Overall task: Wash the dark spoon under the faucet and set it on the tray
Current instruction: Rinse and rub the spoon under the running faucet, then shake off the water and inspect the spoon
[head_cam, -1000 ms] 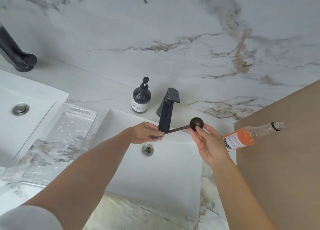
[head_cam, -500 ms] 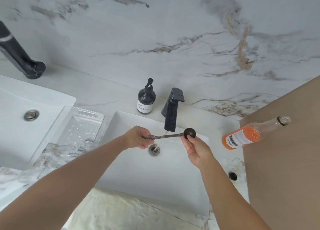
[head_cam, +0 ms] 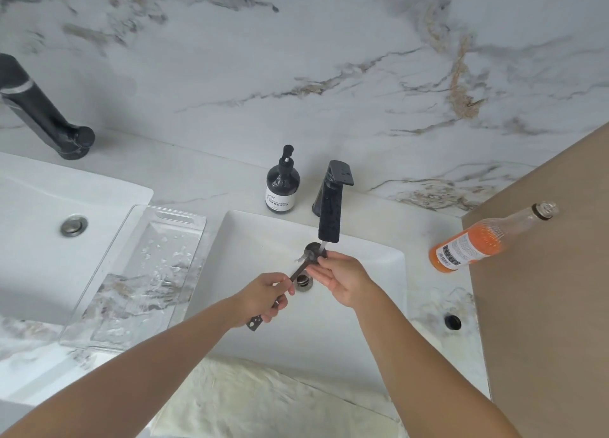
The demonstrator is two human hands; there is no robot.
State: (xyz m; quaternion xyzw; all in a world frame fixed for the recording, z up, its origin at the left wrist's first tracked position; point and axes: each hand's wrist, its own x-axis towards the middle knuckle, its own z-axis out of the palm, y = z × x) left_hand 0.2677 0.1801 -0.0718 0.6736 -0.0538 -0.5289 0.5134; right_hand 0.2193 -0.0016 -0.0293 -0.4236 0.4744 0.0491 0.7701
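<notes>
Dark metal spoon (head_cam: 304, 263) now angled, bowl under black faucet (head_cam: 329, 218) stream; left hand (head_cam: 268, 297) grips handle, right hand (head_cam: 339, 277) rubs bowl. Washing underway.

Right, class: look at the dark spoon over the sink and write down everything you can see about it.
The spoon is dark and matte, seemingly metal, with a small round bowl and a long flat handle ending in a wider tab with small holes. It is held slanted over the white sink, bowl up under the black faucet, where running water hits it. The left hand grips the handle's middle; fingers of the right hand touch the bowl. It is not yet on the tray.
</notes>
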